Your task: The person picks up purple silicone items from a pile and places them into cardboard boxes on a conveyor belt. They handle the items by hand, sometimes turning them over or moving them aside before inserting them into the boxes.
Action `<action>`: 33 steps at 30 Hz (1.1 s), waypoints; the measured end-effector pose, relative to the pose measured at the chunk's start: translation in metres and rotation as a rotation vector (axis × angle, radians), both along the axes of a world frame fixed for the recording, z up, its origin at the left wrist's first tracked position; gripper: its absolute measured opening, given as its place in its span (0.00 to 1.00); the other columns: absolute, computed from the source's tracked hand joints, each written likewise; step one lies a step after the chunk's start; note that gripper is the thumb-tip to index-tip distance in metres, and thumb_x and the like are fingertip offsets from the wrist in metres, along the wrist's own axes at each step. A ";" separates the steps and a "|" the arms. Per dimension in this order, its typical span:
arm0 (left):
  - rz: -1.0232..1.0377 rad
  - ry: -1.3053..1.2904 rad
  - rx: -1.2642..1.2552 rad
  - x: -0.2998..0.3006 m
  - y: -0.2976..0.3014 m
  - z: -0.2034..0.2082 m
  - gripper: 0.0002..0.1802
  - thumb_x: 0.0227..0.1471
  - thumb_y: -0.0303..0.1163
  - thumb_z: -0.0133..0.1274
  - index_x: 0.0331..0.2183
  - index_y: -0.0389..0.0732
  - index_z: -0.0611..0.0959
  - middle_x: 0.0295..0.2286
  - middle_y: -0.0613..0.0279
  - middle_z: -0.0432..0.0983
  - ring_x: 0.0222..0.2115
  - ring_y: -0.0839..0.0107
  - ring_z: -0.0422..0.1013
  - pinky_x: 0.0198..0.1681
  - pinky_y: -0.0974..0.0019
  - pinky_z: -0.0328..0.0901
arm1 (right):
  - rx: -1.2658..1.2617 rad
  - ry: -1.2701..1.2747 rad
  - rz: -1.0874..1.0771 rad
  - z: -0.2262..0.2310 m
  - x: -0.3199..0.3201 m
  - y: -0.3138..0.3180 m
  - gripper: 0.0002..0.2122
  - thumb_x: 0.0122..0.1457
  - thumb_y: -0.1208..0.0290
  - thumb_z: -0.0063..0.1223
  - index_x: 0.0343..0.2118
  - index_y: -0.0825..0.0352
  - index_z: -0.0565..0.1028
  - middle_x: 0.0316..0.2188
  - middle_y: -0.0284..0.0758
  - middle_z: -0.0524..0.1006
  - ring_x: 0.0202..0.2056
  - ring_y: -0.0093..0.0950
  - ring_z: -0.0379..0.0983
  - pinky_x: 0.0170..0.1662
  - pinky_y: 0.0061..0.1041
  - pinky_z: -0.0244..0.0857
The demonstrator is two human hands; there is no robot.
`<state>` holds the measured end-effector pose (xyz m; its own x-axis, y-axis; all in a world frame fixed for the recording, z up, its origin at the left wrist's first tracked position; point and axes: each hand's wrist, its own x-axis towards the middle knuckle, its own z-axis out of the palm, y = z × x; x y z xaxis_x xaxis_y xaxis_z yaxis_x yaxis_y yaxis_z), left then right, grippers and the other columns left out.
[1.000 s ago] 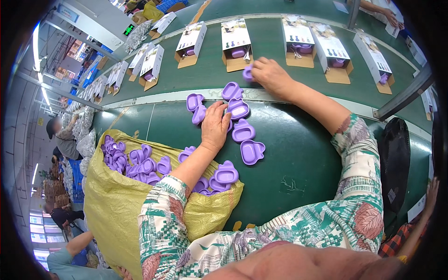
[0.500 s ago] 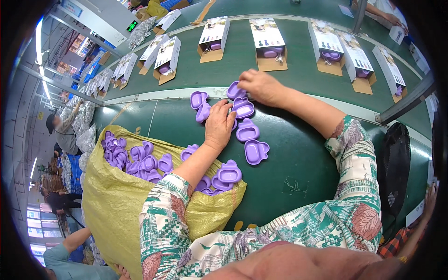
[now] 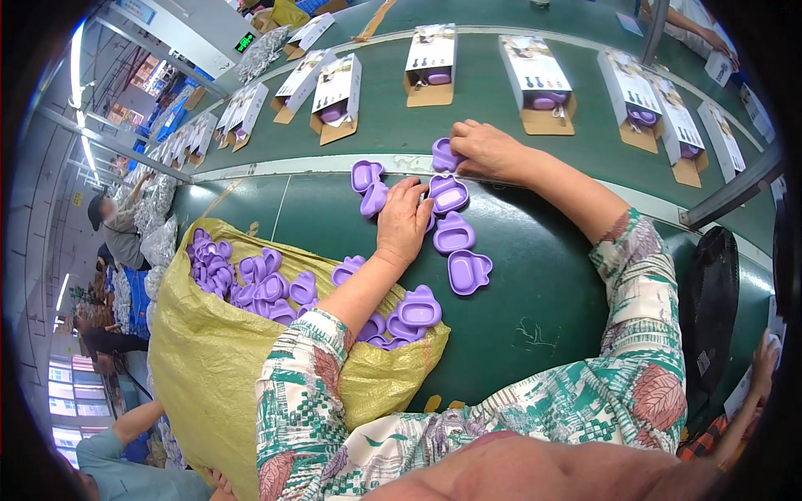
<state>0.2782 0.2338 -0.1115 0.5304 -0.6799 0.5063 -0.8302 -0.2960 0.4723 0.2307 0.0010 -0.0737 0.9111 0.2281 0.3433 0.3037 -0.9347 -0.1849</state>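
Note:
With bent fingers, my right hand (image 3: 493, 154) grips the edge of a purple cup-shaped dish (image 3: 444, 155) at the back of the green table (image 3: 535, 250). My left hand (image 3: 403, 224) lies with fingers stretched out among similar shallow dishes, some partly hidden under it. Right of its fingertips is a purple dish (image 3: 449, 194). Two more, a purple dish (image 3: 454, 233) and the nearest dish (image 3: 469, 272), continue that row toward me. On the left of the hand, a pair of dishes (image 3: 368, 175) overlaps.
A yellow woven sack (image 3: 225, 359) full of purple dishes (image 3: 271, 286) leans at my left. Beyond a pale rail (image 3: 317, 164), a green belt (image 3: 468, 125) carries open white boxes (image 3: 535, 71). A metal post (image 3: 735, 196) and a black bag (image 3: 706, 301) stand at right. Other people work nearby.
The white boxes on the belt have travelled to the right. My right hand has shifted slightly right and away, and its dish has moved along. My left hand stays among the dishes.

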 end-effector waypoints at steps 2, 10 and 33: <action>-0.010 -0.026 -0.006 0.001 0.001 0.001 0.15 0.51 0.36 0.49 0.38 0.37 0.77 0.43 0.47 0.70 0.45 0.50 0.65 0.49 0.56 0.61 | 0.081 -0.032 0.171 0.000 -0.002 -0.008 0.09 0.44 0.70 0.59 0.27 0.67 0.73 0.34 0.39 0.70 0.40 0.39 0.67 0.41 0.34 0.63; 0.008 -0.018 0.009 -0.004 -0.003 0.001 0.15 0.51 0.37 0.49 0.38 0.37 0.78 0.43 0.48 0.70 0.45 0.50 0.65 0.49 0.56 0.61 | -0.236 -0.345 -0.362 0.007 0.073 -0.059 0.06 0.49 0.69 0.51 0.27 0.66 0.75 0.35 0.37 0.72 0.42 0.35 0.68 0.37 0.37 0.65; 0.018 -0.002 0.006 -0.002 0.000 0.004 0.13 0.52 0.36 0.48 0.36 0.38 0.78 0.43 0.48 0.71 0.45 0.51 0.65 0.49 0.56 0.61 | -0.070 -0.302 -0.006 0.002 0.033 0.007 0.04 0.49 0.72 0.49 0.27 0.66 0.71 0.31 0.37 0.71 0.38 0.35 0.68 0.36 0.34 0.63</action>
<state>0.2760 0.2342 -0.1078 0.5418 -0.6730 0.5036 -0.8256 -0.3138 0.4689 0.2634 0.0084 -0.0720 0.7717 0.2552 0.5825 0.3291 -0.9440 -0.0223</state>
